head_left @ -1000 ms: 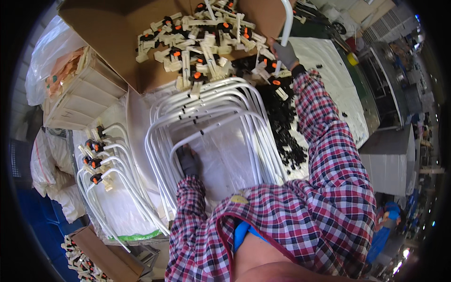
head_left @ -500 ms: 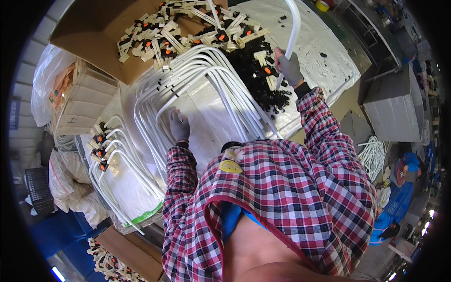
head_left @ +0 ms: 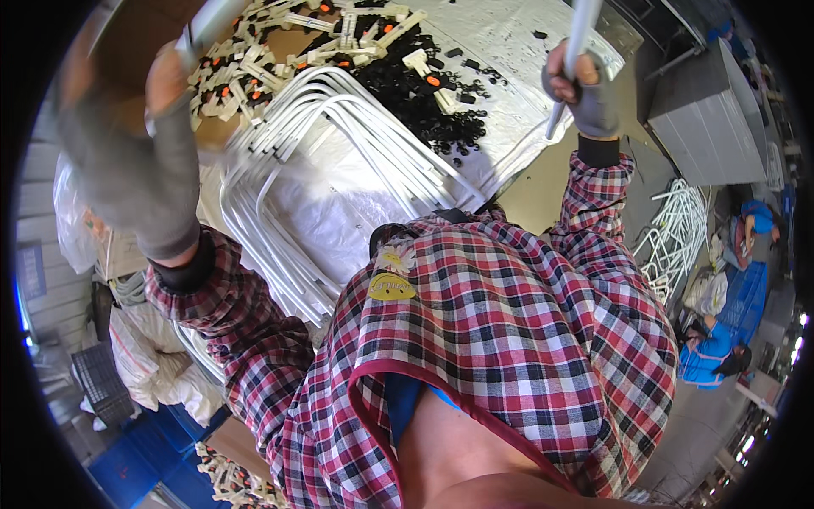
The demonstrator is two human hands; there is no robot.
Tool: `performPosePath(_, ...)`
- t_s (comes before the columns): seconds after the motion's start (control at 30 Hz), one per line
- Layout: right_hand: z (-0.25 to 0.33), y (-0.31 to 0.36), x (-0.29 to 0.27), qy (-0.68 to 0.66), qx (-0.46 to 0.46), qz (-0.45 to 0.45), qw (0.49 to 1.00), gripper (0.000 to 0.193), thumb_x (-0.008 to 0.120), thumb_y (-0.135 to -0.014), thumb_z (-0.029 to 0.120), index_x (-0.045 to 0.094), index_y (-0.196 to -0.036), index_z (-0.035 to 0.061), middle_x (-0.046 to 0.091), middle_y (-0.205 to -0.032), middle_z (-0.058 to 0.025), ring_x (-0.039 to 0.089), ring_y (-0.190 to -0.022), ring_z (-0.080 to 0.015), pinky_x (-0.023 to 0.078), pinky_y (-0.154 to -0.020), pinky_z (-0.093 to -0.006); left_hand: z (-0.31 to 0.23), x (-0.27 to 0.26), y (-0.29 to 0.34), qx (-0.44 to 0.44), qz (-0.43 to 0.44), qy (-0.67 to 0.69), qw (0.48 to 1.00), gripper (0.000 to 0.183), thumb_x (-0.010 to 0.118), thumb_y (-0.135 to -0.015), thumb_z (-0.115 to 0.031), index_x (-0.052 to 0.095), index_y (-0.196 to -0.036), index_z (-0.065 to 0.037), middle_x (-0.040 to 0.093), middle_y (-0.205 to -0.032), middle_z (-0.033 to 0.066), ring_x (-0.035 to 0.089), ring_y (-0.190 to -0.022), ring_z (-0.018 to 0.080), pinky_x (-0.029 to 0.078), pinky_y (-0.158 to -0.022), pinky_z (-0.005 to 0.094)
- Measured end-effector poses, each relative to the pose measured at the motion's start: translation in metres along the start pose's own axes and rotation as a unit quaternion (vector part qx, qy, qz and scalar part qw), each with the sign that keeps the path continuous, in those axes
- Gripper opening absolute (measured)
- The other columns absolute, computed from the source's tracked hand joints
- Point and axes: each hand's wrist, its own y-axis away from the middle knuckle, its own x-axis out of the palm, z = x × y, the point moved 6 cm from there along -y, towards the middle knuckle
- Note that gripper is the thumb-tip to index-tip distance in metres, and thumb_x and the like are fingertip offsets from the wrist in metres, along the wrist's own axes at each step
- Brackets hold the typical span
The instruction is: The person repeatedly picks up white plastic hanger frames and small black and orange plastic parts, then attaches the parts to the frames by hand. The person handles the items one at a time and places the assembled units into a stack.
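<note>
My right hand [head_left: 592, 100], in a grey fingerless glove, is closed around a white bent tube [head_left: 583, 30] at the upper right. The tube's lower end sticks out below the fist, while its upper part leaves the picture. At the upper left my gloved left hand [head_left: 140, 174] is raised close to the camera and smeared by motion. Another white tube length [head_left: 210, 25] passes at its fingers; whether they grip it is unclear, as is whether both lengths belong to one tube. Between my arms, bent white tubes [head_left: 373, 136] lie nested on the covered table.
Cream clips [head_left: 246, 81] with black and orange parts are heaped at the back, beside small black pieces [head_left: 441, 127]. A grey box [head_left: 708, 119] and a tube bundle [head_left: 678, 225] are at right. White sacks [head_left: 157, 356] and a dark crate [head_left: 102, 382] stand left. A person in blue [head_left: 708, 352] sits right.
My left hand has risen from beside the nested tubes toward the upper left, close to the camera. My right hand has moved right with the tube and is nearer. The view has shifted.
</note>
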Motion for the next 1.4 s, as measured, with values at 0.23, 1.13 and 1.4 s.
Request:
performPosePath(0.23, -0.094, -0.006, -0.024, 0.04, 0.178, -0.063, 0.981, 0.048, 0.056, -0.097, 0.05, 0.066, -0.093, 0.0037, 0.047, -0.061, 0.005, 0.039, -0.052, -0.0035, 0.029, -0.048, -0.0207, 0.014, 0.131, 0.097, -0.401, 0.386, 0.446, 0.701, 0.031, 0.047, -0.102, -0.021, 0.061, -0.117, 0.003, 0.059, -0.08, 0.0012, 0.051, -0.067, 0.0046, 0.037, -0.058, 0.0209)
performPosePath(1.13, -0.294, 0.043, -0.109, 0.433, 0.256, -0.165, 0.849, 0.042, 0.075, -0.076, 0.042, 0.061, -0.099, 0.0094, 0.069, -0.085, -0.0131, 0.068, -0.084, -0.0306, 0.052, -0.075, -0.0391, 0.083, 0.065, 0.188, -0.59, 0.273, 0.349, 0.675, 0.019, 0.049, -0.101, -0.011, 0.059, -0.115, -0.002, 0.052, -0.077, -0.0011, 0.036, -0.054, 0.0005, 0.026, -0.047, 0.0156)
performPosePath(1.4, -0.29, 0.02, -0.088, 0.365, 0.205, -0.05, 0.907, 0.041, 0.079, -0.071, 0.026, 0.071, -0.108, 0.0105, 0.07, -0.085, -0.0096, 0.068, -0.08, -0.0239, 0.053, -0.075, -0.0338, 0.105, 0.058, 0.2, -0.568, 0.32, 0.435, 0.622, 0.037, 0.05, -0.101, -0.013, 0.05, -0.134, 0.004, 0.051, -0.078, 0.0001, 0.036, -0.052, 0.0001, 0.025, -0.046, 0.0142)
